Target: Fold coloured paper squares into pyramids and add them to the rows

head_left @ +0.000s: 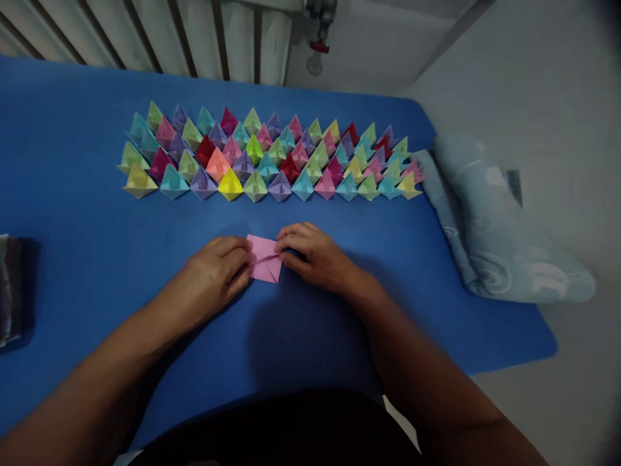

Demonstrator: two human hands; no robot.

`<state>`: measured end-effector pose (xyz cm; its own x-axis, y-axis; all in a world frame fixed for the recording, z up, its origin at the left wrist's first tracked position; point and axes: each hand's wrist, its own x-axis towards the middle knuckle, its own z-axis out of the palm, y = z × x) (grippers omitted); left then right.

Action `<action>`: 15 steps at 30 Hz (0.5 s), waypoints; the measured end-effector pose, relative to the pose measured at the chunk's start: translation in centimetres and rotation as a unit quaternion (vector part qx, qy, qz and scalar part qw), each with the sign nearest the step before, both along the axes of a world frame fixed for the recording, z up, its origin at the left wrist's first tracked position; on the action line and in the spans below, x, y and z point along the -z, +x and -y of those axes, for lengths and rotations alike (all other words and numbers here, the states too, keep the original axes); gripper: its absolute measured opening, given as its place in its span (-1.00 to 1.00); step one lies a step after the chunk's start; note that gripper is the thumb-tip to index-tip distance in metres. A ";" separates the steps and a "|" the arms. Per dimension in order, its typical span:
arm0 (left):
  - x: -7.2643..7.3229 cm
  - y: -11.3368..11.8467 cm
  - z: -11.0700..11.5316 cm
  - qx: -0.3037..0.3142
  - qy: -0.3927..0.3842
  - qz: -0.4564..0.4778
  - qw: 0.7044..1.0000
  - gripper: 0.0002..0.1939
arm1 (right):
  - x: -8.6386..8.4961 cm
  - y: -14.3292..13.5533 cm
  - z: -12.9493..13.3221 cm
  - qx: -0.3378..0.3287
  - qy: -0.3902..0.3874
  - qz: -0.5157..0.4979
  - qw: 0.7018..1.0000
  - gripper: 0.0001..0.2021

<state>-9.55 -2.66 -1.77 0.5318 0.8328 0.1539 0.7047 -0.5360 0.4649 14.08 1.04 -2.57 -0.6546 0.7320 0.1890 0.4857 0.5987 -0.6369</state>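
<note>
A small pink sheet of folding paper [265,264] lies low over the blue surface, with crease lines and folded flaps showing across it. My left hand [220,265] grips its left edge, thumb and fingers closed on it. On the opposite side, my right hand [310,254] pinches the right edge between thumb and fingertips. Just beyond my hands stand several rows of folded paper boats [255,188] in many colours, each with a pointed peak. Parts of the pink paper are hidden under my fingers.
The blue surface [121,259] stretches under everything. A folded pale-blue patterned blanket [499,226] lies at the right edge by the wall. At the far left is a dark bundle [10,291], cut off by the frame. Behind stands a white radiator [204,39] with a red-handled valve [319,46].
</note>
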 end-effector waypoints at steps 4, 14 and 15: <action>0.1 0.2 0.3 -0.035 0.014 -0.010 0.999 -0.76 | 0.2 -0.2 -0.1 0.029 0.001 -0.014 0.999 -0.90; 0.1 0.2 0.2 -0.104 -0.042 -0.014 0.994 -0.76 | 0.3 -1.1 -0.3 0.080 -0.009 0.001 0.997 -0.90; 0.1 0.2 0.2 -0.107 -0.050 -0.016 0.993 -0.76 | 0.3 -1.2 -0.3 0.084 -0.008 0.002 0.996 -0.90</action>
<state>-9.38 -2.84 -1.84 0.3438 0.9377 0.0502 0.8125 -0.3238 0.4848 12.93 1.32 -2.83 -0.5228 0.8344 0.1743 0.5806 0.4983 -0.6439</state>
